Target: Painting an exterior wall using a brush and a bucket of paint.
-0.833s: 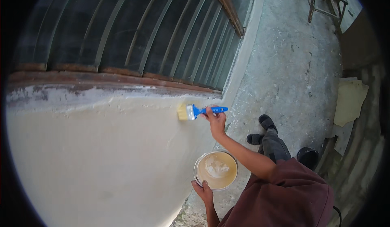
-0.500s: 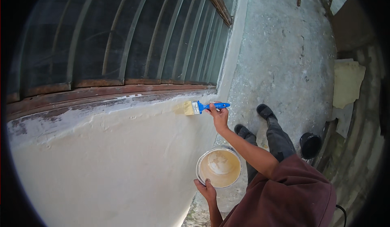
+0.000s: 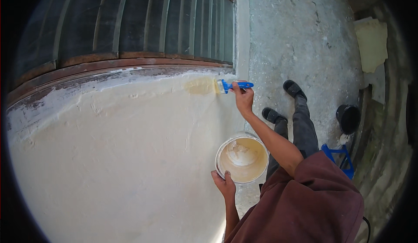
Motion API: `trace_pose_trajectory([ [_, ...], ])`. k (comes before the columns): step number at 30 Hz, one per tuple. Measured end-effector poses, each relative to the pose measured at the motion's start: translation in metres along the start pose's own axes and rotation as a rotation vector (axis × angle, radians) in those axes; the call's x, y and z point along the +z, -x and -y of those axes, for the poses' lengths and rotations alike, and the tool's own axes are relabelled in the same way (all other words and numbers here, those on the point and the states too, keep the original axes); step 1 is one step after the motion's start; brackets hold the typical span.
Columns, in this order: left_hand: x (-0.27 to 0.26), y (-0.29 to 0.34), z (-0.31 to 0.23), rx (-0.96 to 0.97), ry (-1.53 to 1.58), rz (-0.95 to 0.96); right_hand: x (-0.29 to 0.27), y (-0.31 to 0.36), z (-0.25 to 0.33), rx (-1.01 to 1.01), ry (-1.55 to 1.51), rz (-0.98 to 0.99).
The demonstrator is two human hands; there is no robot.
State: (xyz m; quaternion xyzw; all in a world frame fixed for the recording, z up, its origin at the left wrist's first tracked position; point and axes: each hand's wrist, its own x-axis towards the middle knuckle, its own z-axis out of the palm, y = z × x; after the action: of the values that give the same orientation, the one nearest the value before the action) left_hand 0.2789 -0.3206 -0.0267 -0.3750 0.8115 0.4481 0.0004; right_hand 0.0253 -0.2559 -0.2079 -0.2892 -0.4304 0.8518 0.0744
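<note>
My left hand [image 3: 226, 185] grips the near rim of a round, pale bucket [image 3: 258, 162], its thumb over the edge. The bucket is tilted so its inside shows, with a cream coating and a whitish patch at the bottom. In my right hand [image 3: 244, 99] is a flat paintbrush [image 3: 241, 86] with a blue handle and a metal band. Its pale bristles touch the cream wall [image 3: 130, 156] just below the window ledge. Beside the bristles, a darker yellowish patch [image 3: 198, 87] shows on the wall.
Above the wall is a barred window [image 3: 143, 21] over a worn reddish sill [image 3: 130, 63]. On the right lie a concrete floor [image 3: 300, 34], a black bucket [image 3: 348, 118], a blue plastic object [image 3: 334, 152] and a pale torn sheet [image 3: 372, 43]. My feet stand on the floor.
The brush in my right hand has moved right along the wall, uncovering more of the yellowish patch. My left hand keeps its hold on the bucket. The whole view has shifted.
</note>
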Motion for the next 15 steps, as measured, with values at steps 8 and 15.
trace_pose_trajectory([
  [8, -0.027, 0.0, 0.031, 0.057, -0.069, 0.013, 0.014, 0.033, 0.076, 0.135, -0.357, 0.152],
  [15, -0.03, 0.011, 0.036, 0.019, -0.055, 0.022, 0.005, 0.031, 0.037, 0.145, -0.393, 0.217],
])
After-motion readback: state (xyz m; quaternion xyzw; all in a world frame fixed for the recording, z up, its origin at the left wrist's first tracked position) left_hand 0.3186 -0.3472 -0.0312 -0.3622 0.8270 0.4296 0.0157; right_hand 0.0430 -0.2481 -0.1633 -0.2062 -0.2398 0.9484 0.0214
